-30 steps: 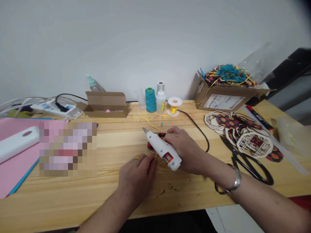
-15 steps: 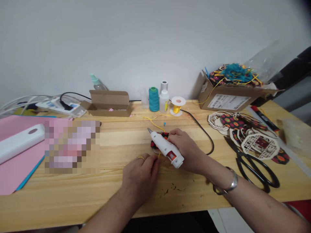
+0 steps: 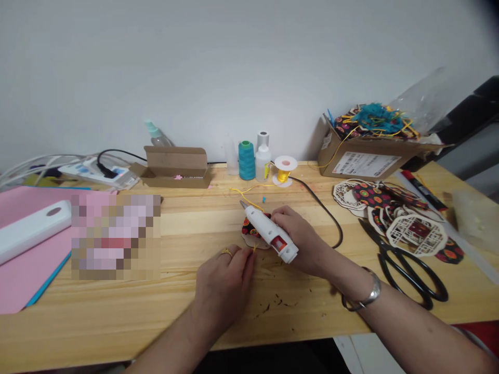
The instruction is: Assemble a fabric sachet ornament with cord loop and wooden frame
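Note:
My right hand is closed round a white glue gun whose metal tip points up and to the left, lifted just above a small patterned fabric piece on the wooden table. My left hand, with a ring on one finger, pinches the end of a thin yellow cord at the near edge of that piece. The cord runs back to a yellow spool. The gun's black cable curves off to the right.
Black scissors and cut wooden ornaments lie at the right, a full cardboard box behind them. A teal thread cone, a white bottle and an open brown box stand at the back. A pink mat lies left.
The glue gun has shifted a little to the right and its tip has risen, uncovering more of the fabric piece. My left hand keeps its pinch in place.

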A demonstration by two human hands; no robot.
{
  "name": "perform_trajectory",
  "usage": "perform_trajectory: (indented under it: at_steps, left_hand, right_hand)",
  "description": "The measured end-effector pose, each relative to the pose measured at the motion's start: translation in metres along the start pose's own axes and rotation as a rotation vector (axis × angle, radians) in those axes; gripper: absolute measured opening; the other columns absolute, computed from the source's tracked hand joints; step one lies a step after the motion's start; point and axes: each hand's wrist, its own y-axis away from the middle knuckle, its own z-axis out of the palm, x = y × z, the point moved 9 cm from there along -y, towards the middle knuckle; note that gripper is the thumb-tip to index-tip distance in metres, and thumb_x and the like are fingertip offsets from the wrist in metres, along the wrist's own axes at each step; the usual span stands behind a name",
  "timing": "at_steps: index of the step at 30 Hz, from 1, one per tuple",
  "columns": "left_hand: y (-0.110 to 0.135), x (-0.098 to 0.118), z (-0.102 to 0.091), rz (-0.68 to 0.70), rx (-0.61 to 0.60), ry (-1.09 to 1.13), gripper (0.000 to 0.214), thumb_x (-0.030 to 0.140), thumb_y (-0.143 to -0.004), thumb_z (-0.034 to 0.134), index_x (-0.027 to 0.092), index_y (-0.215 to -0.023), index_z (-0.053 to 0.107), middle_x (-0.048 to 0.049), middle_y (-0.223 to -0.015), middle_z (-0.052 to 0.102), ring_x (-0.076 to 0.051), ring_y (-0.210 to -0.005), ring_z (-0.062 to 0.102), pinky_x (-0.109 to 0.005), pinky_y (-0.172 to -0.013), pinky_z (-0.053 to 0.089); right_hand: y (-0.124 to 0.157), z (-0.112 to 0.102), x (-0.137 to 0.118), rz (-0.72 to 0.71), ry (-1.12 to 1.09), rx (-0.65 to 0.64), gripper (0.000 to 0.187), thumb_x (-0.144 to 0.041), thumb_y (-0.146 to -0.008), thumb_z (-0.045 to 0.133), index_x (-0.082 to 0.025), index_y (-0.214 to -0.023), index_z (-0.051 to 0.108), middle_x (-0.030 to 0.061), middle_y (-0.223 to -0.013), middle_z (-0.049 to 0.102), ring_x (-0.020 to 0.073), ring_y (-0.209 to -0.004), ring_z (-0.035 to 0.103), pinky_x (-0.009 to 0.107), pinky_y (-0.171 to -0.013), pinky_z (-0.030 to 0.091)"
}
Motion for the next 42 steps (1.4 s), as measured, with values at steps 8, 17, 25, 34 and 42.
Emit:
perform_trajectory:
  at_steps: [8, 17, 25, 34, 42]
  left_hand:
    - [-0.006, 0.003, 0.005, 0.002, -0.025, -0.08, 0.017, 0.023, -0.086, 0.049, 0.02, -0.077, 0.064, 0.0005, -0.063, 0.065, -0.016, -0.055, 0.059, -0.029, -0.051, 0.034]
    - [-0.005, 0.003, 0.004, 0.011, -0.016, -0.099, 0.015, 0.023, -0.086, 0.05, 0.021, -0.081, 0.063, 0.0008, -0.066, 0.065, -0.016, -0.056, 0.058, -0.029, -0.051, 0.034]
    - [-0.003, 0.006, 0.004, 0.046, -0.025, -0.103, 0.014, 0.021, -0.086, 0.051, 0.022, -0.089, 0.064, -0.0002, -0.072, 0.068, -0.016, -0.059, 0.059, -0.028, -0.052, 0.036]
    - [-0.001, 0.008, 0.003, 0.08, -0.012, -0.1, 0.016, 0.018, -0.084, 0.051, 0.021, -0.092, 0.065, -0.0006, -0.072, 0.067, -0.017, -0.059, 0.059, -0.028, -0.051, 0.035]
    - [-0.003, 0.008, 0.005, 0.087, -0.029, -0.107, 0.018, 0.016, -0.084, 0.05, 0.022, -0.089, 0.066, -0.0008, -0.068, 0.065, -0.017, -0.056, 0.057, -0.028, -0.048, 0.032]
  right_hand:
    - [0.0, 0.0, 0.001, 0.012, 0.001, -0.007, 0.014, -0.027, -0.073, 0.063, -0.019, -0.072, 0.052, 0.0033, -0.082, 0.054, 0.0173, -0.079, 0.048, 0.029, -0.067, 0.04]
    - [0.003, 0.004, 0.0, -0.004, 0.04, -0.053, 0.014, -0.028, -0.075, 0.061, -0.018, -0.072, 0.052, 0.0055, -0.085, 0.055, 0.0184, -0.081, 0.05, 0.03, -0.07, 0.041]
    - [0.001, -0.008, -0.001, 0.005, -0.029, 0.034, 0.009, -0.022, -0.074, 0.059, -0.018, -0.074, 0.051, 0.0064, -0.086, 0.056, 0.0179, -0.079, 0.051, 0.03, -0.067, 0.043]
    - [0.002, -0.003, -0.011, -0.053, -0.126, -0.049, 0.004, -0.022, -0.078, 0.056, -0.019, -0.082, 0.057, 0.0051, -0.09, 0.057, 0.0179, -0.086, 0.052, 0.031, -0.075, 0.044]
    - [0.005, 0.009, -0.01, -0.096, -0.081, -0.163, 0.01, -0.013, -0.073, 0.06, -0.019, -0.081, 0.058, 0.0037, -0.091, 0.056, 0.0175, -0.09, 0.05, 0.03, -0.079, 0.043]
